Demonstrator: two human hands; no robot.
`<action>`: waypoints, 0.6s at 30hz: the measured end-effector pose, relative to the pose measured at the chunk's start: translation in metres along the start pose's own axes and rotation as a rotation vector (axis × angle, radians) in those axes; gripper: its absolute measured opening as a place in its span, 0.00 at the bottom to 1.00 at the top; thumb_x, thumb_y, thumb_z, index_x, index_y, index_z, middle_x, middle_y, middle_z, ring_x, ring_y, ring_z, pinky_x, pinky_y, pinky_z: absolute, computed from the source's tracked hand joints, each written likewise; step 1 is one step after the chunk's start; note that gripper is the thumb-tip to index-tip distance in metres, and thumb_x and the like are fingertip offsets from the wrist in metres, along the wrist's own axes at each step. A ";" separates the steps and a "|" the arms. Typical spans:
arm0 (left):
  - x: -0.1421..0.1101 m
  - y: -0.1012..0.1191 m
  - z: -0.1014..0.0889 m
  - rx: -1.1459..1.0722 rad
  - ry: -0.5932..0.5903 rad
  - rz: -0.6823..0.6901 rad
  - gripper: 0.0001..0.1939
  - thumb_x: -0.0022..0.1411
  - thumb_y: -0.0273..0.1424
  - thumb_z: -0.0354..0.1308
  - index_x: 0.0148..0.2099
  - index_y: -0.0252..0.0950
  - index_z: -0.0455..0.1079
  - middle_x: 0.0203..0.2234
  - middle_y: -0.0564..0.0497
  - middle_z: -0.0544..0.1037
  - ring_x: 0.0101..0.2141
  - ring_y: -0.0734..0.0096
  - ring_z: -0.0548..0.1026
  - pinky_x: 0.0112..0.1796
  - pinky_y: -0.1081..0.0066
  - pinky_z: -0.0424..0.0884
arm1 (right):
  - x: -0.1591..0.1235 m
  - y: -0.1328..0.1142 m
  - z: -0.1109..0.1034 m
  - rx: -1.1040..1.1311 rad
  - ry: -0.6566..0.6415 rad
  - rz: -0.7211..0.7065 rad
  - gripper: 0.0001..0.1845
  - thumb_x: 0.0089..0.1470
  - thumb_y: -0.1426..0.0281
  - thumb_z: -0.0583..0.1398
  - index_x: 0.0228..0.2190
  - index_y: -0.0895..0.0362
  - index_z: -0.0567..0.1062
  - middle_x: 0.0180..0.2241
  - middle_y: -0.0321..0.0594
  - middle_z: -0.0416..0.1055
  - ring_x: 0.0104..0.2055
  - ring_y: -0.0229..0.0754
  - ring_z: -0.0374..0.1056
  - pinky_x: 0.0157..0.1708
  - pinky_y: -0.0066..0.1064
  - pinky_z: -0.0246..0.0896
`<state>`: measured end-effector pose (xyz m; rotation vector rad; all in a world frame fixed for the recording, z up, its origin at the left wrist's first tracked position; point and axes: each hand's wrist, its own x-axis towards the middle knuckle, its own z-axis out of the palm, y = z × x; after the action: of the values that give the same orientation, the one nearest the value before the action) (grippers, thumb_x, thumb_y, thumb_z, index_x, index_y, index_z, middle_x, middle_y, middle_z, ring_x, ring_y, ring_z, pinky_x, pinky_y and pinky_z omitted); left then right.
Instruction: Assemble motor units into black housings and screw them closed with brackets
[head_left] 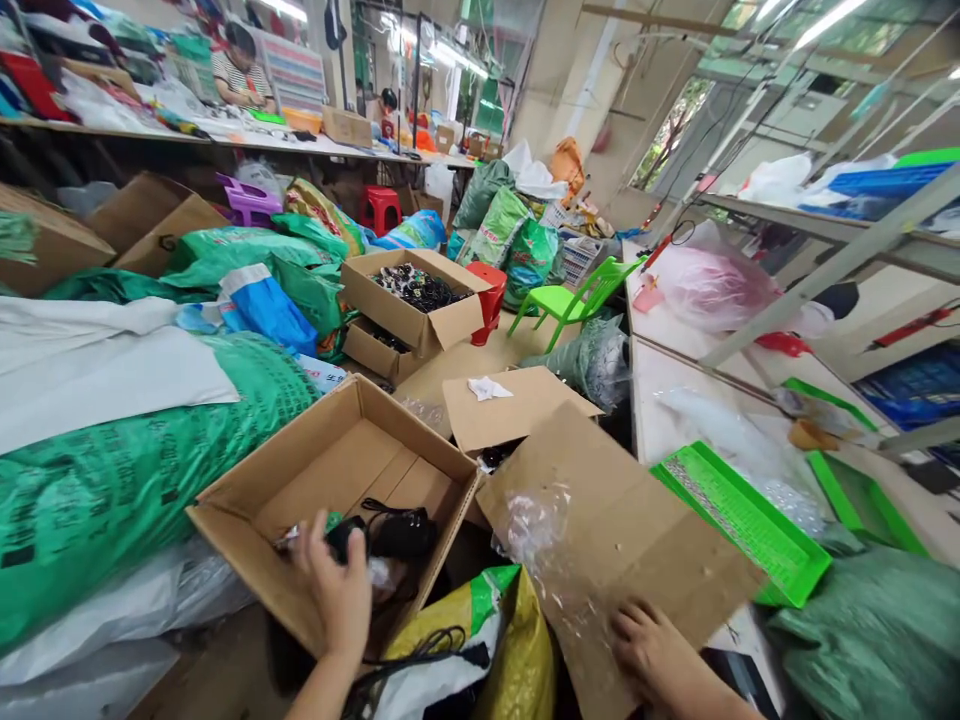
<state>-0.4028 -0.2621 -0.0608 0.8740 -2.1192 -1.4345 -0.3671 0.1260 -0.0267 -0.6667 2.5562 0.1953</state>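
Bright, even light comes from fluorescent tubes (829, 22) far ahead of the hands, with small glints on the bubble wrap (536, 525) beside the right hand (660, 650). Soft shadow fills the cardboard carton (352, 470) under the left hand (334, 590). Wide-angle distortion bends the metal shelving (825, 270) far right; the picture stays fairly sharp.

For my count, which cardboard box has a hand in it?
The nearest cardboard box: your left hand is inside it. The others sit farther back, no hand in them.
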 end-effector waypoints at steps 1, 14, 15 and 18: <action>-0.020 0.009 0.009 -0.045 -0.136 0.053 0.22 0.66 0.34 0.45 0.61 0.37 0.56 0.64 0.42 0.54 0.64 0.58 0.51 0.62 0.53 0.47 | 0.000 0.001 0.009 -0.020 0.023 -0.004 0.08 0.48 0.77 0.58 0.26 0.56 0.78 0.36 0.46 0.77 0.44 0.52 0.70 0.49 0.46 0.58; -0.241 0.061 0.132 -0.111 -1.166 -0.020 0.23 0.55 0.22 0.49 0.50 0.41 0.73 0.44 0.45 0.80 0.48 0.54 0.75 0.62 0.46 0.32 | -0.024 0.035 -0.006 -0.124 0.593 0.103 0.24 0.59 0.69 0.47 0.55 0.62 0.63 0.48 0.54 0.70 0.55 0.58 0.63 0.53 0.52 0.57; -0.242 0.060 0.133 -0.118 -1.147 -0.040 0.23 0.56 0.22 0.47 0.48 0.42 0.75 0.44 0.47 0.80 0.49 0.55 0.75 0.62 0.48 0.31 | -0.026 0.035 -0.011 -0.158 0.688 0.130 0.28 0.58 0.68 0.48 0.59 0.64 0.58 0.52 0.57 0.66 0.61 0.62 0.54 0.55 0.58 0.51; -0.242 0.056 0.133 -0.140 -1.133 -0.092 0.19 0.53 0.22 0.51 0.42 0.43 0.78 0.40 0.48 0.82 0.46 0.55 0.76 0.62 0.50 0.34 | -0.024 0.038 -0.022 -0.221 0.912 0.393 0.37 0.57 0.61 0.48 0.63 0.68 0.47 0.60 0.65 0.53 0.63 0.74 0.43 0.51 0.66 0.51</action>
<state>-0.3335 0.0115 -0.0596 0.0244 -2.6331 -2.4613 -0.3763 0.1637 0.0046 -0.3507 3.5795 0.3739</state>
